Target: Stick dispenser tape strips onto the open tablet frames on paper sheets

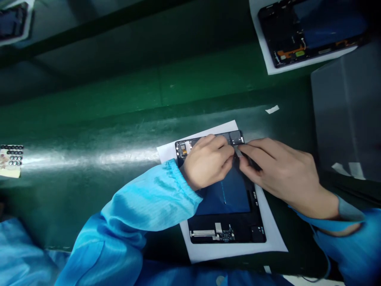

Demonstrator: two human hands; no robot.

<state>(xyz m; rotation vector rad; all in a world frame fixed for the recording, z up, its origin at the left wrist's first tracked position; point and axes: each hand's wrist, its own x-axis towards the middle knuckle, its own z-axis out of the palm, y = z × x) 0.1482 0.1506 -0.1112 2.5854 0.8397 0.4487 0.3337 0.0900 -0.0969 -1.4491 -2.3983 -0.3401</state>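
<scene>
An opened tablet (228, 198) with a blue panel lies on a white sheet (238, 252) in front of me. My left hand (208, 161) rests over its upper part, fingers curled and closed near the top right corner; what they hold, if anything, is hidden. My right hand (276, 169) comes in from the right, with thumb and index finger pinching a small pale strip (238, 151) at the tablet's upper right edge. The left fingertips are right beside that strip. Circuit parts and a pale cable show along the tablet's lower edge.
Another opened tablet (330, 35) lies on white paper at the upper right, with part of a third (13, 22) at the upper left. A grey box (348, 115) stands at the right. A card of small black round pieces (13, 159) lies far left on the green table (89, 190).
</scene>
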